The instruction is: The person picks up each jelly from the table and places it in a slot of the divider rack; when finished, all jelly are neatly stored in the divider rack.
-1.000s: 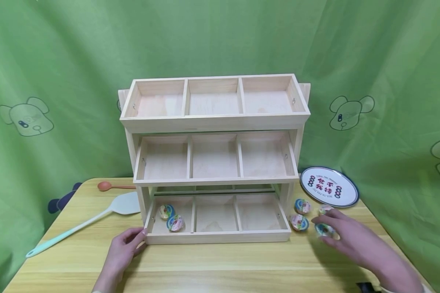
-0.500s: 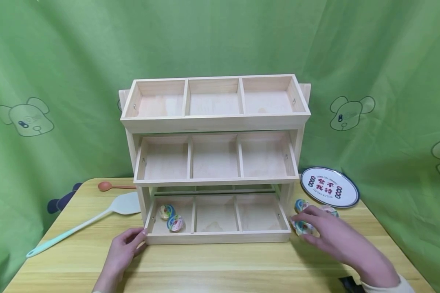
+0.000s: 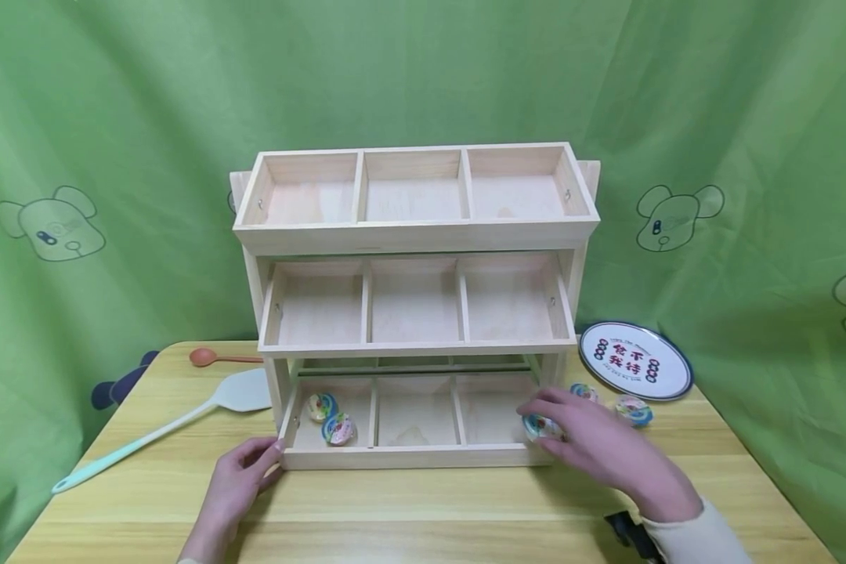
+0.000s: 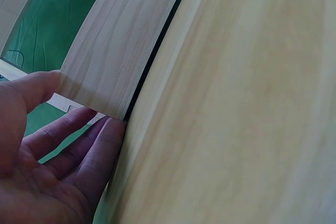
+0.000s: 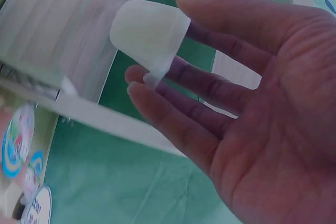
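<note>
My right hand pinches a small jelly cup between thumb and fingers over the right compartment of the bottom tray. In the right wrist view the cup's pale body tapers away from the fingertips. At the tray's left front corner, my left hand grips the wood. The left wrist view has its thumb and fingers against the end of the front board. Two jelly cups, one of them in front, lie in the left compartment. The right hand hides part of the tray's right end.
Two more jelly cups, a nearer one and a partly covered one, lie right of the wooden rack. Behind them is a blue-rimmed plate. A white spatula and a red spoon lie on the left.
My right hand has moved left from the cups on the table to the tray's right compartment, carrying a jelly cup. The left hand stays at the corner.
</note>
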`<state>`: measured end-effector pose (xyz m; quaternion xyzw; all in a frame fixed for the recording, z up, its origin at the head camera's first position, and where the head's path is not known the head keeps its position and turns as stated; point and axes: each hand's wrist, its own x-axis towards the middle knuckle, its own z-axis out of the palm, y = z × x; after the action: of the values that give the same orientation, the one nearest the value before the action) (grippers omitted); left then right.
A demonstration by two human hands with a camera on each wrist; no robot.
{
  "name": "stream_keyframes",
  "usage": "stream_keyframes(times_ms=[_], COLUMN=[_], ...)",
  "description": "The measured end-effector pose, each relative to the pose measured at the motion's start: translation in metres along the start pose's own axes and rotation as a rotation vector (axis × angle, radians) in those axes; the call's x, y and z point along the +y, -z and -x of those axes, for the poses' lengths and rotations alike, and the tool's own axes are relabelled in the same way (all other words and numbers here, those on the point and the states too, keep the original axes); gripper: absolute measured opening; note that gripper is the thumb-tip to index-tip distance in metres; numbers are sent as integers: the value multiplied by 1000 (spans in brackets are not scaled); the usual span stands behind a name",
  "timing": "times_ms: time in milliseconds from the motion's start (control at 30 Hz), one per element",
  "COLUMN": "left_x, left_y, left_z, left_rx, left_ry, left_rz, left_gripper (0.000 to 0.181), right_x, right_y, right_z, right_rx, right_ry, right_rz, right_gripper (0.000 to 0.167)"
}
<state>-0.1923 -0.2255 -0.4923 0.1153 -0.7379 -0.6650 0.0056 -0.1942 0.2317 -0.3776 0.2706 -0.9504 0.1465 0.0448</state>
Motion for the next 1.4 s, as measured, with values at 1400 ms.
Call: stream_keyframes(times_ms=[1400], left_x=[1], left_y=[-1], left_z=[0], left_rx=[2], left_ry=[-2], left_rz=[15], left_gripper=[43], right_x=[-62], right_y=[-53], right_z=[-104], right_rx=[-61], right_ry=[207], right_rz=[-48], right_gripper=[34])
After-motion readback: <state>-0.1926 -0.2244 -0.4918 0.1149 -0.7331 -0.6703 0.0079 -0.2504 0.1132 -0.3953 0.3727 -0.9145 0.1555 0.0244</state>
